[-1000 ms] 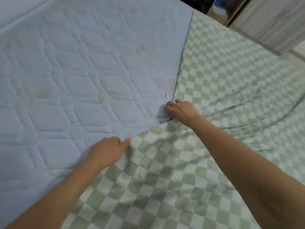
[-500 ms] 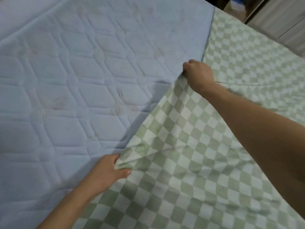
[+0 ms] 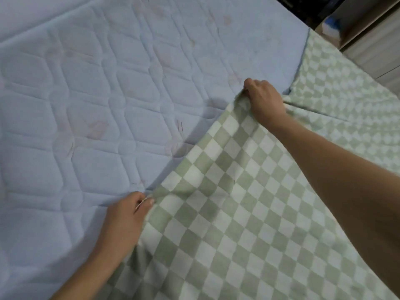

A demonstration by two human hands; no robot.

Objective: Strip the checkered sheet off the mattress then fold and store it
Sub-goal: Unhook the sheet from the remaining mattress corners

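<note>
Left hand (image 3: 124,215) pinches the checkered sheet (image 3: 249,213) edge at lower centre, right hand (image 3: 263,100) clutches it higher up, over the quilted mattress (image 3: 97,94)

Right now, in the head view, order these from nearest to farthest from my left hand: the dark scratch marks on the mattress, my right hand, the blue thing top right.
From the left hand, gripping the checkered sheet:
1. Dark scratch marks, on the bare mattress ahead.
2. Right hand, farther along the sheet's edge.
3. Blue thing, past the mattress's far corner, top right.
</note>
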